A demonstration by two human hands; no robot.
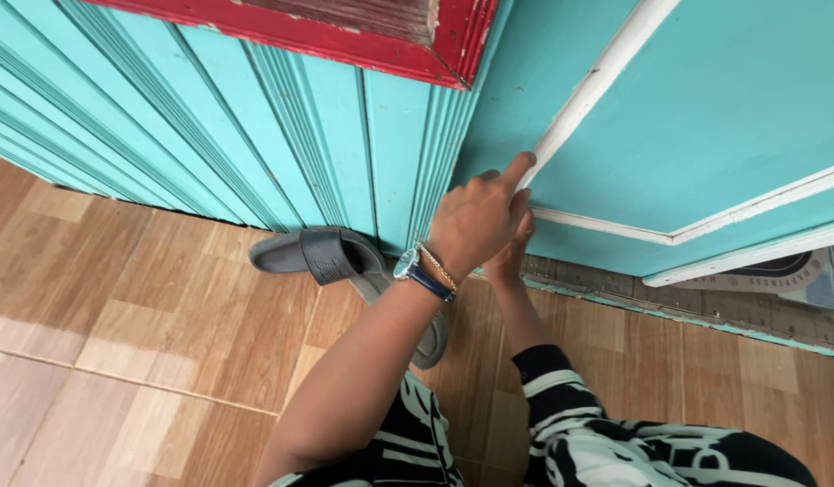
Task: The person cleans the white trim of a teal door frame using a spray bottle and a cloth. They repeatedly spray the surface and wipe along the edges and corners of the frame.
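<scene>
The white moulding (586, 101) on the turquoise door (705, 99) is touched by the extended forefinger of the left hand (476, 219), its other fingers curled. The right hand (510, 255) is mostly hidden behind it; its state cannot be told. A grey slipper (322, 255) lies near the door's lower corner.

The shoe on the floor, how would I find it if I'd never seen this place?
Start at the big turquoise wall of ribbed boards, and follow it down to the wood-look tiled floor. There, beside the turquoise door that the left hand touches, lies a dark grey slide sandal. It is the only footwear lying there, with one broad strap across it.
</scene>
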